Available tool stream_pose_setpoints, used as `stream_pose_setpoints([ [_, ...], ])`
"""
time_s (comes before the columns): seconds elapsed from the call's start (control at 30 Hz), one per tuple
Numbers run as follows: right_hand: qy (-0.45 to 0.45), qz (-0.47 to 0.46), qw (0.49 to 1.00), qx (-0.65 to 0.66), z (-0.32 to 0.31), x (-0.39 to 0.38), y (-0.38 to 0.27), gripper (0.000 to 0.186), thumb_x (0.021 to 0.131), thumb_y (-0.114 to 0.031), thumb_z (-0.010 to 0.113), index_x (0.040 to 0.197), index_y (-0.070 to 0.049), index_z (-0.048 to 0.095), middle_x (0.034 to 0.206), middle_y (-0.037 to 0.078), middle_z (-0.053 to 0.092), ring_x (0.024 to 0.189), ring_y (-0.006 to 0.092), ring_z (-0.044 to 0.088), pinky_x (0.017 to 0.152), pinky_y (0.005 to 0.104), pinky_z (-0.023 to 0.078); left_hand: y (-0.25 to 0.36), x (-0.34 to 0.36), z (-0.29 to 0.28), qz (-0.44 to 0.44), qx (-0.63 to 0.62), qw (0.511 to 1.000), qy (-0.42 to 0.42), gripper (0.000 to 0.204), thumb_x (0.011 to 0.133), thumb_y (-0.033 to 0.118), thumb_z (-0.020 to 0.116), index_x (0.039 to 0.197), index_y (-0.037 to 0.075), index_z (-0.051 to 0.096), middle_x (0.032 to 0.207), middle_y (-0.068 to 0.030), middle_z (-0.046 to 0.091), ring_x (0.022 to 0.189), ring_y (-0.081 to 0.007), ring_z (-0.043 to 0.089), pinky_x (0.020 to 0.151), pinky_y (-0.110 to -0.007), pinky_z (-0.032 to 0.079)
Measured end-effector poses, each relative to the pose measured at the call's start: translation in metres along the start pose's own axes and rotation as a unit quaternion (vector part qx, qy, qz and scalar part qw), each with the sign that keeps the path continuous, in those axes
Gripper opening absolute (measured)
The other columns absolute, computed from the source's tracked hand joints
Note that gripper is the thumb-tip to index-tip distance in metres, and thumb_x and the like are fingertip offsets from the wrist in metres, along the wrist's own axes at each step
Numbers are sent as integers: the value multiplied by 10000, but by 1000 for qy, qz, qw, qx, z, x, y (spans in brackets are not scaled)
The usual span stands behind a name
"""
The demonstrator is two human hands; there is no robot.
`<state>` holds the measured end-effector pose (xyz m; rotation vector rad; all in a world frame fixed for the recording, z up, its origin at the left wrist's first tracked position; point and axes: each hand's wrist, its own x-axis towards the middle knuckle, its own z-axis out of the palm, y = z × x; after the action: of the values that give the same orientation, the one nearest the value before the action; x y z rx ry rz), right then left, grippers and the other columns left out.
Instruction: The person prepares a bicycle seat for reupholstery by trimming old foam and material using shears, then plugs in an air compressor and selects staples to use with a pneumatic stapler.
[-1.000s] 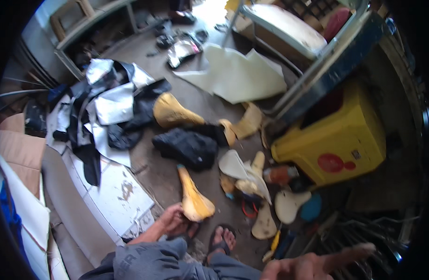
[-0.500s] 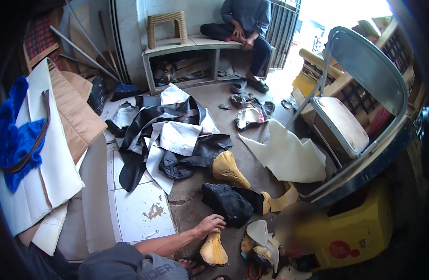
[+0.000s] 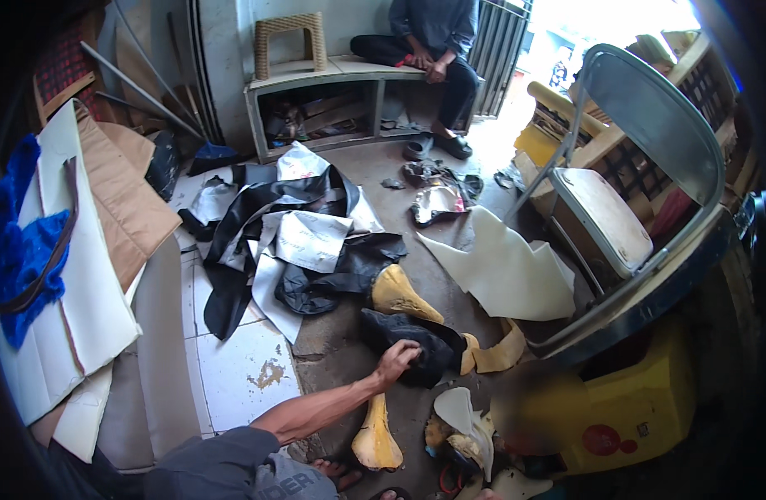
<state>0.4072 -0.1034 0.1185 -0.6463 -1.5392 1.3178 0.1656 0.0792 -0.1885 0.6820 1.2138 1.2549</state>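
My left hand point(image 3: 398, 362), on an arm reaching in from the lower left, is at the near side of a dark black bundle point(image 3: 437, 354) on the floor. Its fingers are curled together against the black material; the fingertips are partly hidden. Just below my wrist lies a yellow foam piece shaped like a bicycle saddle point(image 3: 377, 437), narrow end toward my arm. A second yellow saddle-shaped piece point(image 3: 402, 293) rests beyond the black bundle. A curved yellow strip point(image 3: 500, 350) lies to its right. My right hand does not show clearly.
White and black sheet scraps point(image 3: 308, 237) are heaped ahead. A cream foam sheet point(image 3: 504, 275) lies near a folding metal chair point(image 3: 604, 221). A yellow plastic crate point(image 3: 641, 417) stands at right, with torn scraps point(image 3: 462, 425) beside it. A person point(image 3: 433, 50) sits on the bench.
My left hand has left the narrow tip of the near yellow saddle-shaped piece. It has moved up and right onto the black bundle. The view has shifted slightly.
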Motion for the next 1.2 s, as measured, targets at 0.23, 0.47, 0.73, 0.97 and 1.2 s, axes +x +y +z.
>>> stream_pose_setpoints([
  [0.23, -52, 3, 995, -84, -15, -1, 15, 233, 982, -158, 652, 994, 71, 697, 818, 152, 676, 701, 199, 612, 607, 314, 482, -46, -163, -45, 234, 431, 871, 24, 574, 879, 276, 667, 1353, 5, 489, 1297, -238, 540, 1269, -399, 486, 1093, -489, 384],
  [0.47, -56, 84, 965, -242, 18, 19, 21, 296, 1036, -222, 559, 1005, 31, 711, 801, 127, 694, 648, 203, 643, 598, 303, 495, -62, -176, -35, 199, 538, 787, -226, 557, 1026, 400, 428, 1492, 96, 422, 1563, -161, 373, 1507, -361, 217, 1202, -625, 109],
  [0.73, 36, 263, 912, -314, 38, -28, 223, 564, 1010, -431, 549, 1393, -17, 530, 1380, 241, 546, 1266, 401, 525, 1044, 458, 432, -87, -176, -25, 169, 575, 792, -119, 471, 1044, 368, 394, 1390, 93, 557, 1511, -140, 457, 1470, -374, 297, 1159, -676, 139],
  [0.97, -70, 70, 834, -543, 51, -99, 312, 485, 1061, -328, 417, 1411, -8, 517, 1418, 226, 526, 1342, 399, 450, 1151, 521, 290, -38, -176, -48, 272, 654, 687, -163, 347, 922, 321, 556, 1165, 82, 620, 1158, -73, 656, 1021, -243, 638, 862, -445, 422],
  [1.2, -13, 158, 814, -559, 58, -104, 292, 615, 992, -409, 513, 1489, -63, 408, 1527, 186, 400, 1433, 366, 341, 1161, 577, 237, -21, -173, -69, 288, 703, 622, -188, 475, 952, 533, 514, 954, 70, 621, 720, -137, 655, 653, -308, 653, 609, -466, 463],
])
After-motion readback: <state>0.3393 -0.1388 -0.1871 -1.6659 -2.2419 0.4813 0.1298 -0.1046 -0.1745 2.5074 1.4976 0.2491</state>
